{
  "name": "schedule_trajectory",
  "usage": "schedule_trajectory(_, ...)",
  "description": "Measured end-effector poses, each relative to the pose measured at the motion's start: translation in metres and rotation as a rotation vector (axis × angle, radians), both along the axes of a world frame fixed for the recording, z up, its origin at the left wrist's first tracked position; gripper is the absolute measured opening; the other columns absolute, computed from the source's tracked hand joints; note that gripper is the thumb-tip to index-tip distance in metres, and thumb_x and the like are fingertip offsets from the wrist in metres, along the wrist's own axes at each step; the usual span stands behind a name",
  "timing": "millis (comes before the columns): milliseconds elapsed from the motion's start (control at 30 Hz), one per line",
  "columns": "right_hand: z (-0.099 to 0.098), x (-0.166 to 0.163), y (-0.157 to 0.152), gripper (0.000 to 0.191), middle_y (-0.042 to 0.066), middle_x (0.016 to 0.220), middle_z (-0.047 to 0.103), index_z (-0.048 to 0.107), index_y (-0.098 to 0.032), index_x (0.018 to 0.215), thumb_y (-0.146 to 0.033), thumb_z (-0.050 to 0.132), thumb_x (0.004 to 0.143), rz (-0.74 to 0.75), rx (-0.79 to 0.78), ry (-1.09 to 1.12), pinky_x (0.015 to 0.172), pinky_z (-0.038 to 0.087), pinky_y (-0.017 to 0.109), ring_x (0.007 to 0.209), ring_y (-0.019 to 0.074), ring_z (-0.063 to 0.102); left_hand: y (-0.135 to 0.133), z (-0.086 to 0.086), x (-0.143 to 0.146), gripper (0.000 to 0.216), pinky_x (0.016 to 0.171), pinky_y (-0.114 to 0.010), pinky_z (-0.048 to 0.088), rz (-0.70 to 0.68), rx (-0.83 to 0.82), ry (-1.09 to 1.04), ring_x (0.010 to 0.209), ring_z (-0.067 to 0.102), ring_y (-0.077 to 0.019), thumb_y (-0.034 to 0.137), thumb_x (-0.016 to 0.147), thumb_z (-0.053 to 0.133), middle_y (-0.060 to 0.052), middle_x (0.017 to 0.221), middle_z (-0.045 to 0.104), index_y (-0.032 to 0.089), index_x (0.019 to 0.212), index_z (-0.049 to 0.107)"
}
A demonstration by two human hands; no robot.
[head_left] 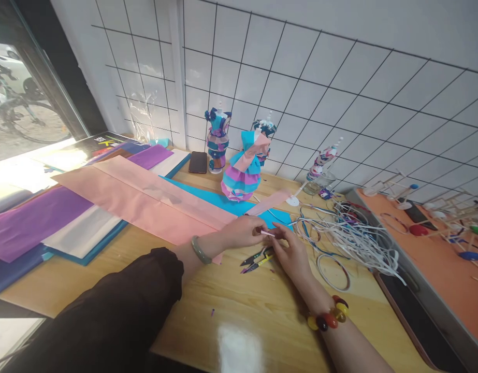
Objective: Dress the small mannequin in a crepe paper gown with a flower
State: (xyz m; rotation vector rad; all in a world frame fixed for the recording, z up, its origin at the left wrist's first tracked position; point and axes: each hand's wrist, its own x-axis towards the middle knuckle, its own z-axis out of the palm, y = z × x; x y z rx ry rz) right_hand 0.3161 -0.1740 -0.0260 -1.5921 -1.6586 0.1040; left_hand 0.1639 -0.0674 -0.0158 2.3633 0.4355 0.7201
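My left hand (244,231) and my right hand (295,253) meet over the table, fingers pinched around a narrow pale pink strip (267,233). Its material is too small to tell. Below them lie thread snips (257,259) with dark blades and a yellow handle. Beside my left wrist stretches a long peach paper sheet (145,194), resting over a blue sheet (198,196). Just beyond the fingers is a loose pink piece (272,202). Behind it stands a small dress form (244,178) wearing a tiered blue, pink and purple paper dress.
More dressed forms (217,140) stand along the tiled wall, near a dark phone (198,162). Coloured sheets (40,217) are stacked at the left. Tangled white cords (363,238) lie at the right, beside an orange-lined tray (436,248) of stick models.
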Motion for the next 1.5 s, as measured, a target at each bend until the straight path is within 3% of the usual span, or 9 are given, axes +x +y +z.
schedule_trajectory(333,0.0011,-0.0019,0.0001,0.031,0.009,0.098,0.068,0.053,-0.021,0.116,-0.027,0.051,0.085,0.015,0.001,-0.009,0.077,0.052,0.038,0.083,0.0204,0.064,0.0008,0.0003,-0.0002,0.017,0.063,-0.023,0.038,-0.025,-0.039,0.037,0.074,0.058,-0.0129,0.029,0.083,0.05,-0.002,0.08,0.067,0.017,0.079,0.062)
schedule_trajectory(733,-0.0007,-0.0007,0.0018,0.028,0.008,0.093,0.069,0.055,-0.022,0.114,-0.028,0.049,0.087,0.041,0.003,-0.012,0.077,0.052,0.038,0.081,0.0204,0.065,0.0025,-0.0033,-0.0007,0.024,0.06,-0.022,0.039,-0.013,-0.071,0.068,0.07,0.056,-0.0129,0.037,0.083,0.049,-0.001,0.076,0.065,0.018,0.082,0.063)
schedule_trajectory(1500,0.0052,-0.0043,0.0006,0.029,0.009,0.093,0.069,0.056,-0.02,0.112,-0.027,0.05,0.085,0.021,-0.067,0.065,0.078,0.051,0.038,0.082,0.0201,0.064,0.0053,-0.0067,0.002,0.016,0.058,-0.021,0.035,-0.036,-0.102,0.061,0.065,0.052,-0.0109,0.029,0.08,0.051,0.001,0.07,0.061,0.017,0.078,0.062)
